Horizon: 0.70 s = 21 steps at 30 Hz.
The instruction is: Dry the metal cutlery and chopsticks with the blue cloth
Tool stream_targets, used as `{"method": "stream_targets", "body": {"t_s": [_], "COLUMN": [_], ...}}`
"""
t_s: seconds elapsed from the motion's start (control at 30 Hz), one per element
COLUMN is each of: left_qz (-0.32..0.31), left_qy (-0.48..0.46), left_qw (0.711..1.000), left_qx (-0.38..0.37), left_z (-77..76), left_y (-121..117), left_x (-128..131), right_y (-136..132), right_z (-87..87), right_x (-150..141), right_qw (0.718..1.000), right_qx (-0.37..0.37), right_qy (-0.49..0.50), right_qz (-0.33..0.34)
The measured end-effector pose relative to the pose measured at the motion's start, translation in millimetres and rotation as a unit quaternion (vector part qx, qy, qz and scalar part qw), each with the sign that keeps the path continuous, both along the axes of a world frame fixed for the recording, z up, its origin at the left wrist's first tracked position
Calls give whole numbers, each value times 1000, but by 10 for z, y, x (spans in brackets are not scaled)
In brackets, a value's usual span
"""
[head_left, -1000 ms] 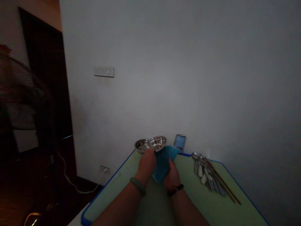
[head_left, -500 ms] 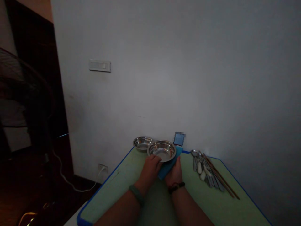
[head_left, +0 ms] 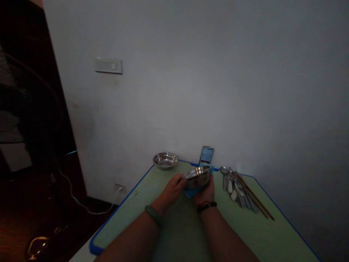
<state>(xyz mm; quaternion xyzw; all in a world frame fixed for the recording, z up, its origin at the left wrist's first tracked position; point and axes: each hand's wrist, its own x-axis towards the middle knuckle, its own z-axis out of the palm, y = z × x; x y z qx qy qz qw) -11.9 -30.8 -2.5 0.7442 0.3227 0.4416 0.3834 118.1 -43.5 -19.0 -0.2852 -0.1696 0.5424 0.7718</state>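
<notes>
A shiny metal bowl (head_left: 198, 178) is held tilted above the table, its outer side turned toward me. My left hand (head_left: 173, 187) pinches the bowl's left rim, fingers closed. Under and behind the bowl shows a blue cloth (head_left: 192, 192), partly hidden. My right hand (head_left: 206, 193) is wrapped round the cloth and presses it to the bowl's right underside; some of its fingers are out of sight. Farther back on the left, a second metal bowl (head_left: 165, 162) sits upright on the table.
Spoons and other cutlery (head_left: 236, 191) lie in a bunch on the right, with wooden chopsticks (head_left: 256, 196) beside them. A phone-like object (head_left: 206, 155), partly pixelated, leans at the wall. The green table (head_left: 128, 214) has a blue edge. A fan stands at the left.
The held bowl has tipped from facing up to showing its outer side, and has moved slightly right, apart from the second bowl. Both hands keep their holds. The camera view has shifted slightly.
</notes>
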Motion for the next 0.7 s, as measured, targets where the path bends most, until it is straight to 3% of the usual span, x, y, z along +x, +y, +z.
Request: {"method": "stream_targets", "body": {"t_s": [0.2, 0.43, 0.7], "left_qz": [-8, -15, 78], "left_qy": [-47, 39, 89], "left_qw": [998, 990, 979], "left_qx": [-31, 132, 169], "left_z": [-7, -87, -103], "left_y": [-13, 27, 116], "left_x": [17, 60, 24], "right_y": [-26, -59, -87], "right_z": [28, 114, 59], "right_x": [-105, -182, -235], "right_qw": [998, 991, 980], "right_qx": [9, 17, -48], "right_qy": [-41, -74, -91], "right_qz": [55, 111, 168]}}
